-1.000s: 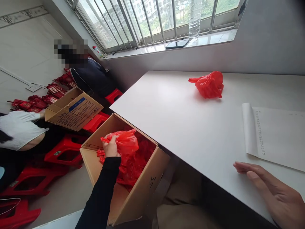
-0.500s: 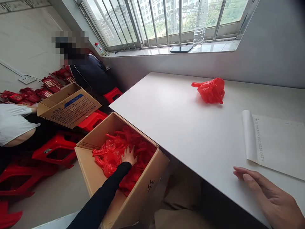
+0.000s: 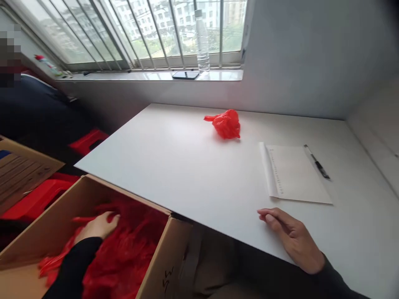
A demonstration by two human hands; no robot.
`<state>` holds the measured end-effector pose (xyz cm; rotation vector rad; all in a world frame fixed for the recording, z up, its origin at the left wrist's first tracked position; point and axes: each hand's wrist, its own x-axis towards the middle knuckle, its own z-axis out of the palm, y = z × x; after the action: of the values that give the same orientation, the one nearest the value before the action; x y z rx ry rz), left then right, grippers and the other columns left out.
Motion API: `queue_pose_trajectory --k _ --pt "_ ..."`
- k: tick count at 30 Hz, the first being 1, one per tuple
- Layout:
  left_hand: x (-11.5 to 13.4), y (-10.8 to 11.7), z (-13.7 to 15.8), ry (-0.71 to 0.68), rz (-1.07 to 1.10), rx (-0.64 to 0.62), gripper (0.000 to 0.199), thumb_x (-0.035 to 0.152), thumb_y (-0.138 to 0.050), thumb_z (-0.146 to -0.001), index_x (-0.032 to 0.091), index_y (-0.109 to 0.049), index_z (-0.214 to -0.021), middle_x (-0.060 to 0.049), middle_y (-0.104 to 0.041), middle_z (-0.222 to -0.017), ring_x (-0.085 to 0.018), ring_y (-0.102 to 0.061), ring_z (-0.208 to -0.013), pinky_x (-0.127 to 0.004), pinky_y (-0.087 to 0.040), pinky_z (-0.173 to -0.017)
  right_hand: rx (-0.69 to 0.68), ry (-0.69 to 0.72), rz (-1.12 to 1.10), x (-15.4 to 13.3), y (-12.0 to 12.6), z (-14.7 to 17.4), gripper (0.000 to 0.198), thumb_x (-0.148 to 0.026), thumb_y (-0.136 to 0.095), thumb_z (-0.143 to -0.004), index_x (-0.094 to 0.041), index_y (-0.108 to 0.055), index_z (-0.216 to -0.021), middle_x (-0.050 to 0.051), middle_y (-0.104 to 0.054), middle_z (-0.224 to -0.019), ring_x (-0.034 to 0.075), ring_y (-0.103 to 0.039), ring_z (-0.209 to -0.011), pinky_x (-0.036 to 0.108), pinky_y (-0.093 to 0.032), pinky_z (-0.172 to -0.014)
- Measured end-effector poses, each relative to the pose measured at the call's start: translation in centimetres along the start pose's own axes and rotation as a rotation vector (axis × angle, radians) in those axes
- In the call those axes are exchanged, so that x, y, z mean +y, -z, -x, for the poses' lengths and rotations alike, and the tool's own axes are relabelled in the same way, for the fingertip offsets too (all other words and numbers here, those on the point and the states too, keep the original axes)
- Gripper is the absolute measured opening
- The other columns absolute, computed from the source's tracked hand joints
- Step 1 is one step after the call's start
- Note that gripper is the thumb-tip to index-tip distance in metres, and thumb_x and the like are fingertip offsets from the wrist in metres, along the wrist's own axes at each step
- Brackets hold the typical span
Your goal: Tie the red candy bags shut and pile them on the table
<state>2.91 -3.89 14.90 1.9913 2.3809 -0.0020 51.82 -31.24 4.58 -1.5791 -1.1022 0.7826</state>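
My left hand (image 3: 97, 226) reaches down into an open cardboard box (image 3: 168, 259) at the lower left and lies among the red plastic bags (image 3: 124, 253) that fill it; blur hides whether its fingers grip one. My right hand (image 3: 291, 236) rests flat on the white table (image 3: 174, 166) near its front edge, fingers slightly curled, holding nothing. One red plastic bag (image 3: 226, 123), knotted and stuffed, lies alone on the table toward the back.
A sheet of paper (image 3: 294, 174) with a pen (image 3: 316, 161) beside it lies right of centre. On the windowsill stand a clear bottle (image 3: 202, 39) and a phone (image 3: 186, 75). A person in dark clothes (image 3: 28, 104), another cardboard box (image 3: 21, 172) and red stools (image 3: 89, 140) are at left.
The view has swung right and closer. My left hand let go of the raised red bag and sank into the bags in the box. My right hand stays on the table.
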Motion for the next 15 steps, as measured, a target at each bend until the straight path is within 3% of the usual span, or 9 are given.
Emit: queue_pose_trajectory --k 2,4,5,7,11,13,15 --pt "2.7 3.6 -1.1 -0.017 0.068 0.098 0.028 0.047 -0.056 -0.089 0.023 -0.069 -0.097 -0.009 -0.073 -0.082 -0.033 -0.068 -0.076 -0.053 -0.052 -0.075 -0.022 0.013 -0.029 -0.7 0.0 -0.4 0.029 -0.047 -0.05 -0.102 -0.03 -0.07 -0.113 0.001 -0.071 -0.107 0.019 -0.068 -0.103 0.029 -0.054 -0.093" --pt "7.1 5.5 -0.7 -0.112 0.228 0.204 0.031 0.05 -0.048 -0.091 0.03 -0.065 -0.108 -0.004 -0.076 -0.087 -0.032 -0.07 -0.087 -0.052 -0.051 -0.083 -0.033 0.018 -0.044 -1.1 0.0 -0.6 0.028 -0.045 -0.047 -0.103 -0.031 -0.07 -0.112 0.001 -0.069 -0.104 0.019 -0.066 -0.102 0.03 -0.051 -0.092" --pt "9.9 5.8 -0.1 -0.185 0.432 0.26 0.034 0.048 -0.052 -0.088 0.028 -0.066 -0.112 -0.006 -0.075 -0.088 -0.033 -0.07 -0.085 -0.054 -0.05 -0.085 -0.036 0.022 -0.055 -1.2 0.0 -0.6 0.028 -0.045 -0.047 -0.104 -0.031 -0.07 -0.112 0.001 -0.069 -0.102 0.019 -0.065 -0.101 0.031 -0.051 -0.092" --pt "16.5 5.0 1.5 -0.344 0.577 0.207 0.036 0.048 -0.057 -0.083 0.028 -0.069 -0.111 -0.003 -0.074 -0.092 -0.027 -0.07 -0.081 -0.046 -0.053 -0.082 -0.035 0.028 -0.085 -1.4 0.0 -0.7 0.028 -0.044 -0.046 -0.104 -0.03 -0.069 -0.111 0.001 -0.068 -0.101 0.019 -0.065 -0.099 0.032 -0.05 -0.092" --pt "30.2 1.7 3.4 -0.639 0.753 0.07 0.033 0.041 -0.062 -0.081 0.024 -0.074 -0.107 -0.007 -0.067 -0.118 -0.022 -0.068 -0.093 -0.036 -0.055 -0.082 -0.035 0.036 -0.128 -1.7 0.0 -1.0 0.029 -0.044 -0.046 -0.104 -0.029 -0.07 -0.109 0.001 -0.067 -0.097 0.019 -0.064 -0.096 0.032 -0.048 -0.091" --pt "35.5 0.8 3.6 -0.709 0.843 -0.014 0.031 0.04 -0.066 -0.086 0.02 -0.071 -0.108 -0.009 -0.066 -0.12 -0.021 -0.066 -0.099 -0.037 -0.056 -0.084 -0.024 0.047 -0.129 -1.7 0.0 -1.2 0.03 -0.045 -0.045 -0.104 -0.029 -0.07 -0.107 0.001 -0.067 -0.095 0.018 -0.064 -0.095 0.031 -0.047 -0.09" --pt "39.2 0.7 3.4 -0.737 0.933 -0.081 0.034 0.04 -0.064 -0.092 0.016 -0.066 -0.115 -0.01 -0.067 -0.118 -0.021 -0.066 -0.099 -0.04 -0.056 -0.085 -0.016 0.055 -0.135 -1.7 -0.1 -1.4 0.031 -0.046 -0.045 -0.104 -0.028 -0.07 -0.106 0.001 -0.067 -0.094 0.018 -0.064 -0.093 0.031 -0.047 -0.088"
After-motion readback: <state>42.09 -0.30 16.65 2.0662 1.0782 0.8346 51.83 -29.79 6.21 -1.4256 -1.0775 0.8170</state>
